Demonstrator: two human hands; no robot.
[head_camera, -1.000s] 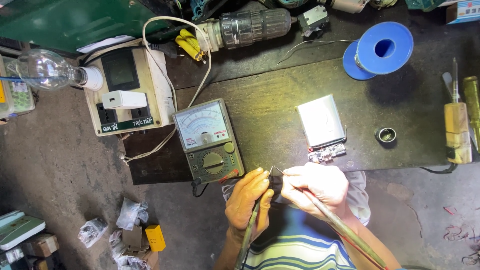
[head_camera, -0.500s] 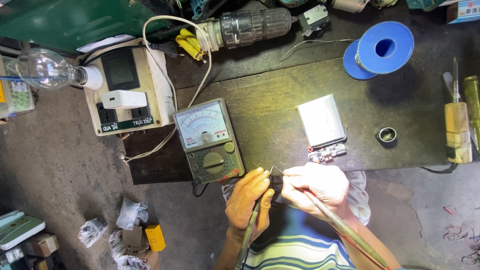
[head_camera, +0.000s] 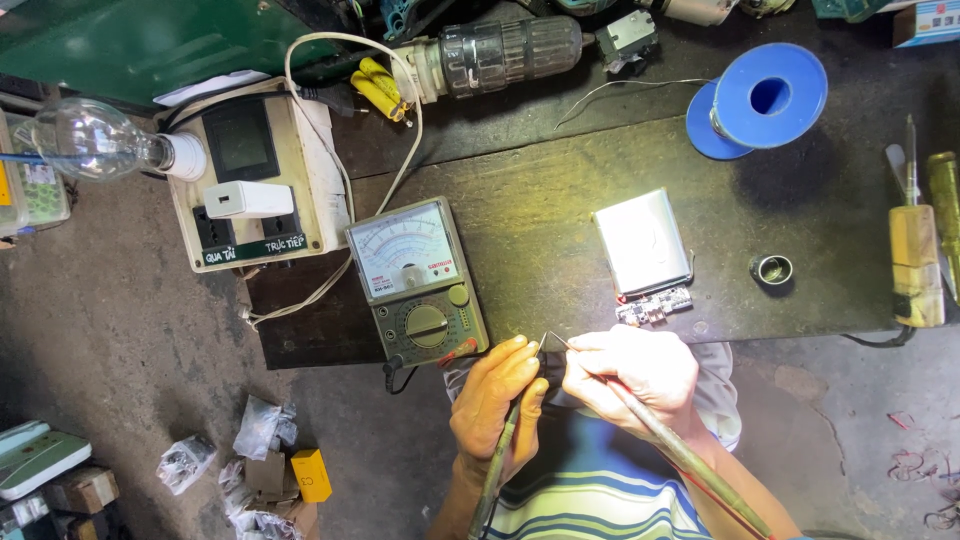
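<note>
Nothing has moved since the earlier frames; both hands stay locked together at the bench's near edge.

Beside the analog multimeter (head_camera: 420, 285), the left hand (head_camera: 495, 400) grips one thin probe (head_camera: 500, 455) and the right hand (head_camera: 630, 378) another (head_camera: 680, 455), their tips meeting over something too small to identify.

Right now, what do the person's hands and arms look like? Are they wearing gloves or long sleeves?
No gloves. Both the left hand and the right hand are bare, with no rings, watch or bands showing. The forearms are bare too, so no long sleeves reach the wrists. Below the hands shows a shirt with blue, white and green stripes.
</note>
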